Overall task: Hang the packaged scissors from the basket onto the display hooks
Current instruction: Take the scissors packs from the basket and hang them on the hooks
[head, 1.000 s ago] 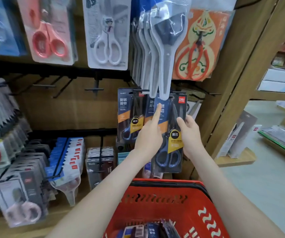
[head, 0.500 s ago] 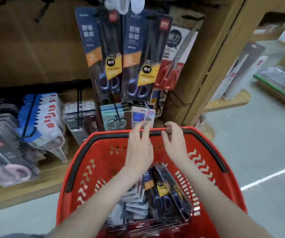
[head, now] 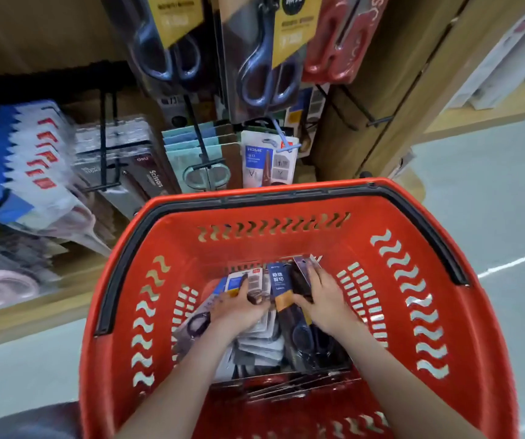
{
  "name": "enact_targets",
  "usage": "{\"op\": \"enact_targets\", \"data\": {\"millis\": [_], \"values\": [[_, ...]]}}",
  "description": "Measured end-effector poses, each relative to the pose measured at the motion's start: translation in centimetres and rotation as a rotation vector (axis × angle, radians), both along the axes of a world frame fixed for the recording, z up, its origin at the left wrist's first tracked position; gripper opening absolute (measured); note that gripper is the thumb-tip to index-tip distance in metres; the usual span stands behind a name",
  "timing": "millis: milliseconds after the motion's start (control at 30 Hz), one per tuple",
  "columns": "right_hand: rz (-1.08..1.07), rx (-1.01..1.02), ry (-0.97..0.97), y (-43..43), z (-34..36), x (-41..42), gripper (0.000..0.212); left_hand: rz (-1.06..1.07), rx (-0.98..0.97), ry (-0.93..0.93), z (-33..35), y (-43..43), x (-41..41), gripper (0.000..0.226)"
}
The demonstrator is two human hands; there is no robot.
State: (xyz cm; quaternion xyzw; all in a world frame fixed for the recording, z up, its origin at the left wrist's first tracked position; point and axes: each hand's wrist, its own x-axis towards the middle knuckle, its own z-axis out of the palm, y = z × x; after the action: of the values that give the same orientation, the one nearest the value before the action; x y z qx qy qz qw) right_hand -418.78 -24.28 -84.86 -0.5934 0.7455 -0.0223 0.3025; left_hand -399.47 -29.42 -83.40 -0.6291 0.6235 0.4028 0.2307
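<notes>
With one scissors pack (head: 264, 58) hung on the far display, your hands have dropped into the near red basket (head: 172, 239): right hand (head: 324, 301) gripping a dark scissors pack (head: 278, 285), left hand (head: 242, 308) on pale packs (head: 235, 285), grip unclear, starting the next pick.

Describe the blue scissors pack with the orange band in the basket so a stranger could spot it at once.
Look into the red basket below the hanging scissors. Amid the heaped packs, between the left hand and the right hand, lies the dark blue pack. Only it shows white characters above an orange band.
</notes>
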Motion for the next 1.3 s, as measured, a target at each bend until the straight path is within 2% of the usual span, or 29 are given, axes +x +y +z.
{"op": "enact_targets", "data": {"millis": [100, 233, 300, 333, 433, 467, 567, 633, 700, 867, 933, 1033, 1133, 1300], "values": [[0.011, -0.005, -0.066, -1.0, 0.2, 2.6, 0.069, 0.01, 0.013, 0.023, 0.3, 0.1, -0.1, 0.083], [0.018, -0.035, 0.086, -1.3, 0.6, 4.1, 0.062, 0.066, -0.03, 0.122, 1.6, 0.6, 0.1, 0.087], [0.009, -0.038, 0.056, -1.3, 1.2, 4.8, 0.058, 0.126, -0.084, 0.145, 2.4, 0.9, 0.4, 0.087], [-0.043, 0.0, -0.035, -1.3, 1.7, 5.4, 0.056, 0.151, -0.101, 0.15, 2.9, 1.2, 0.6, 0.088], [-0.473, 0.282, -0.656, -1.4, 3.2, 7.2, 0.048, 0.172, -0.15, 0.151, 4.6, 2.6, 1.0, 0.092], [-0.567, 0.346, -0.801, -1.3, 3.6, 7.5, 0.042, 0.164, -0.16, 0.164, 5.2, 3.2, 1.1, 0.09], [-0.654, 0.331, -0.966, -0.4, 4.8, 8.2, 0.026, 0.166, -0.2, 0.243, 6.7, 4.8, 1.9, 0.091], [-0.745, 0.274, -1.057, 0.1, 6.4, 8.9, 0.028, 0.174, -0.224, 0.301, 8.0, 5.8, 2.5, 0.096], [-0.807, 0.193, -1.087, 0.5, 8.1, 9.5, 0.033, 0.194, -0.227, 0.391, 10.1, 7.0, 3.2, 0.092], [-0.585, 0.074, -1.137, 1.3, 13.1, 10.5, 0.034, 0.339, -0.347, 0.499, 14.2, 7.3, 6.1, 0.071], [-0.481, 0.016, -1.208, 1.5, 15.6, 11.3, 0.031, 0.411, -0.419, 0.657, 16.3, 6.9, 8.0, 0.066], [-0.334, -0.067, -1.294, 1.2, 19.4, 13.4, 0.033, 0.427, -0.505, 0.891, 20.0, 6.9, 11.2, 0.077], [-0.209, -0.138, -1.31, 0.4, 23.2, 15.9, 0.032, 0.421, -0.553, 0.964, 23.3, 6.7, 14.3, 0.092], [-0.027, -0.243, -1.296, -1.0, 28.7, 20.3, 0.027, 0.425, -0.682, 1.092, 28.2, 6.9, 18.9, 0.092]]}}
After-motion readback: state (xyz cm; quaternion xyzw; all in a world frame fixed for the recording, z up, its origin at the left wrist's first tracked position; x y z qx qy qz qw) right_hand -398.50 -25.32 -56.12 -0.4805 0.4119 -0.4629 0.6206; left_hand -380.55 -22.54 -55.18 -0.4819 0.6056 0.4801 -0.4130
